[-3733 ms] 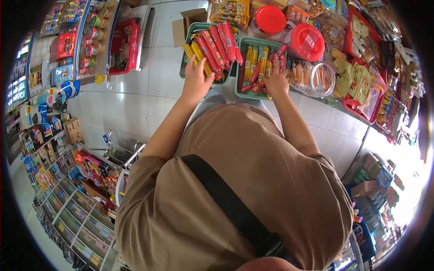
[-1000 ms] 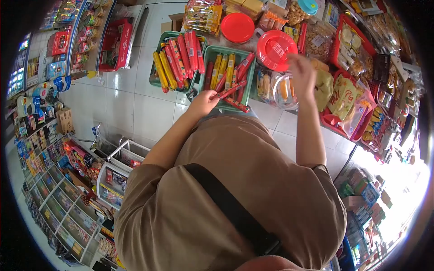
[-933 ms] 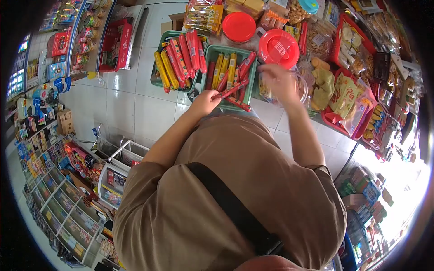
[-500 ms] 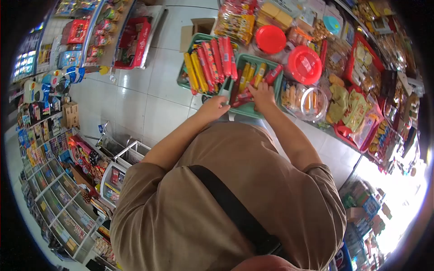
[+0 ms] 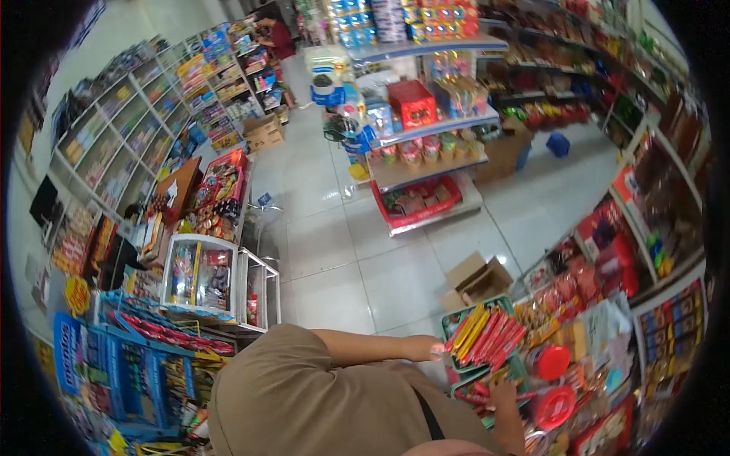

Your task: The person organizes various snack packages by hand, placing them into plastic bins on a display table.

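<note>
Two green baskets stand one beyond the other at the lower right. The farther basket (image 5: 450, 372) is heaped with red and yellow stick-shaped packets (image 5: 490, 334). In the nearer basket (image 5: 518, 374) lie fewer packets of the same sort. My right hand (image 5: 503, 397) reaches down into the nearer basket and touches the packets; its fingers are blurred. My left hand (image 5: 423, 348) is beside the left side of the farther basket, its fingers curled. Something pale shows at its fingertips, too blurred to name.
Red-lidded jars (image 5: 549, 362) stand right of the baskets. Beyond the baskets an open cardboard box (image 5: 480, 280) sits on the tiled floor (image 5: 319, 296). A shelf unit (image 5: 426, 171) rises ahead. Display racks (image 5: 125, 365) line the left; a person (image 5: 280, 42) is far back.
My view has swung to the left and up, so the baskets now appear lower right. My left hand has moved from between the baskets to the farther basket's left side. My right hand stays at the nearer basket.
</note>
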A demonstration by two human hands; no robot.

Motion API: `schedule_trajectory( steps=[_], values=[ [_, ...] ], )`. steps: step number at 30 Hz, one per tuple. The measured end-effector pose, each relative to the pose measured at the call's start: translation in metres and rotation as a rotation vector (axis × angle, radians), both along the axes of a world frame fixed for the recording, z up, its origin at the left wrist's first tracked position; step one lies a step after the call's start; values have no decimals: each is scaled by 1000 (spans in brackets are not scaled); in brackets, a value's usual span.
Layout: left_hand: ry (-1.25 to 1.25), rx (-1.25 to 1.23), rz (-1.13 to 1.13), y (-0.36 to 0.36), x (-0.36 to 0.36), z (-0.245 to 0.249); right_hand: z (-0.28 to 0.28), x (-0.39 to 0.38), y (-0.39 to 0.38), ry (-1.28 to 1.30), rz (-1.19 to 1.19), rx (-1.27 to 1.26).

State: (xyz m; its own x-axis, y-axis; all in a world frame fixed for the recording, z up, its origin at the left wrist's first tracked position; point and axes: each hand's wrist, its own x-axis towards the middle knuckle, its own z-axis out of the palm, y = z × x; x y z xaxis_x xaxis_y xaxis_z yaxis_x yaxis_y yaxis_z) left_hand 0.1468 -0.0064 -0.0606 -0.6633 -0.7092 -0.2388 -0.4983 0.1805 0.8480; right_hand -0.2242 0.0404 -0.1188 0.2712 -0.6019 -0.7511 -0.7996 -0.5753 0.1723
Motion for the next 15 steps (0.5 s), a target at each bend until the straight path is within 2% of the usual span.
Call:
schedule_trajectory(
  steps=[6,11,15],
  values=[
    [-40,94,221,23,27,8,16,12,-1,-30,-111,48],
    [-59,97,349,63,-7,-11,36,7,6,-113,-82,79],
    [41,63,312,93,-52,1,44,4,10,-182,-125,170]
  ],
)
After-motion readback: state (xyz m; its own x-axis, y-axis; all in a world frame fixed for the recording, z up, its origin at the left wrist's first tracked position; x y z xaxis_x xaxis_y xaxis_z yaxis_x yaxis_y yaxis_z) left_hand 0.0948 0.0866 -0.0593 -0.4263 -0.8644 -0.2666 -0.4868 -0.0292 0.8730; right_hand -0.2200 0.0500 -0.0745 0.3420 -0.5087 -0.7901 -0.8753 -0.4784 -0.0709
